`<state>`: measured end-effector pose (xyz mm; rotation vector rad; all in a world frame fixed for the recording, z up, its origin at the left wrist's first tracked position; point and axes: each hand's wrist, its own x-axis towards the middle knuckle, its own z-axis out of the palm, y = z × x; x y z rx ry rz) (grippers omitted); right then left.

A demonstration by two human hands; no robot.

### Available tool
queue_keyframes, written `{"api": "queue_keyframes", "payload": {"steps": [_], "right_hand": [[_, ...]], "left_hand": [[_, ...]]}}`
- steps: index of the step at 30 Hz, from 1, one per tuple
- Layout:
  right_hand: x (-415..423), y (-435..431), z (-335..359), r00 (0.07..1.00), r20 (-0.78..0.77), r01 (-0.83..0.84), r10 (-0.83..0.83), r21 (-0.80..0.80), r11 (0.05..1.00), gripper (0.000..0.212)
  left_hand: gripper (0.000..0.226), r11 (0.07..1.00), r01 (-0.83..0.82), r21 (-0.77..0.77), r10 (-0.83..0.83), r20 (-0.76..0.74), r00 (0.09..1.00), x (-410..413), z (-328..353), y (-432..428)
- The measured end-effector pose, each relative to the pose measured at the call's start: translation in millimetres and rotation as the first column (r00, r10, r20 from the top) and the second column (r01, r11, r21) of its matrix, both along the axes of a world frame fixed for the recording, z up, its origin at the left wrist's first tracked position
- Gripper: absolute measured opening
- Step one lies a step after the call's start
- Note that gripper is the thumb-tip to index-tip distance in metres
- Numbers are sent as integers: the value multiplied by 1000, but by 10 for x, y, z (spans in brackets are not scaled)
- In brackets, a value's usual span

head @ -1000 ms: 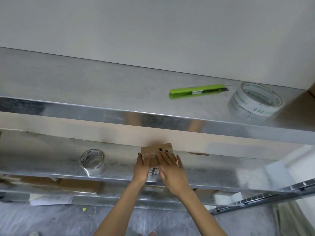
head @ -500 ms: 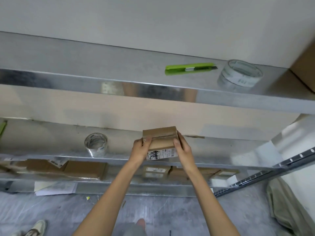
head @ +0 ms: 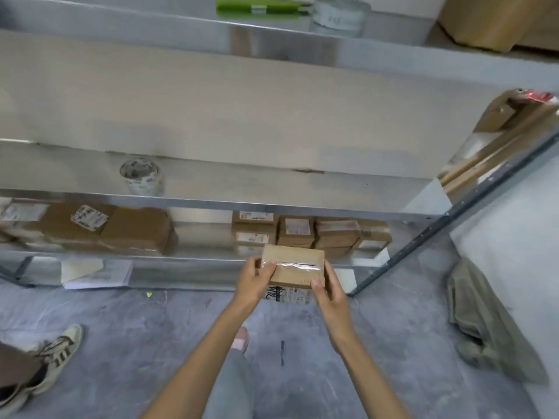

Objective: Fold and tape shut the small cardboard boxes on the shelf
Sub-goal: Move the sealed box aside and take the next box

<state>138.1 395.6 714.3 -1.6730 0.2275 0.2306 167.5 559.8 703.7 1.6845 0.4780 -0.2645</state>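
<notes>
A small brown cardboard box [head: 295, 267] with clear tape along its top seam and a printed label on its near side is held in the air in front of the lowest shelf. My left hand [head: 256, 278] grips its left end and my right hand [head: 328, 287] grips its right end. Behind it, several small taped boxes [head: 305, 232] are stacked on the bottom shelf [head: 196, 257]. A tape roll [head: 139, 175] stands on the middle shelf. A second tape roll [head: 340, 15] and a green box cutter [head: 260, 8] lie on the top shelf.
Larger flat brown parcels [head: 106, 228] lie at the left of the bottom shelf. A big cardboard box [head: 496, 19] sits at the top right. Another person's shoe [head: 57, 350] is on the floor at left; a crumpled grey-green cloth [head: 484, 322] lies at right. Papers [head: 93, 272] lie under the shelf.
Both hands have lifted the box off the middle shelf and carried it down in front of the bottom shelf. The view has tilted downward toward the floor.
</notes>
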Motion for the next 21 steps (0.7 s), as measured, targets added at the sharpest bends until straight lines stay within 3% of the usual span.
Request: {"api": "queue_keyframes", "payload": {"steps": [4, 7, 13, 15, 19, 21], "right_hand": [[-127, -278, -401, 996, -77, 34, -38, -50, 998, 57], [115, -384, -730, 994, -84, 61, -69, -99, 993, 56], [1218, -474, -1416, 994, -26, 105, -110, -151, 983, 57], [1735, -489, -1691, 991, 20, 131, -130, -159, 978, 55], [2598, -494, -2116, 991, 56, 133, -122, -248, 960, 41], [2947, -477, -2316, 990, 85, 129, -109, -293, 947, 31]], "left_hand": [[32, 997, 74, 22, -74, -31, 997, -230, -394, -257], [41, 980, 151, 132, -155, 14, 988, -40, -628, -333], [56, 964, 137, 230, -176, 159, 972, 1076, -1222, -384], [45, 955, 98, 279, -166, 228, 960, 1540, -1480, -404], [26, 828, 78, 556, -256, 252, 933, 2300, -1945, -405], [24, 686, 71, 724, -321, 214, 922, 2578, -2134, -391]]}}
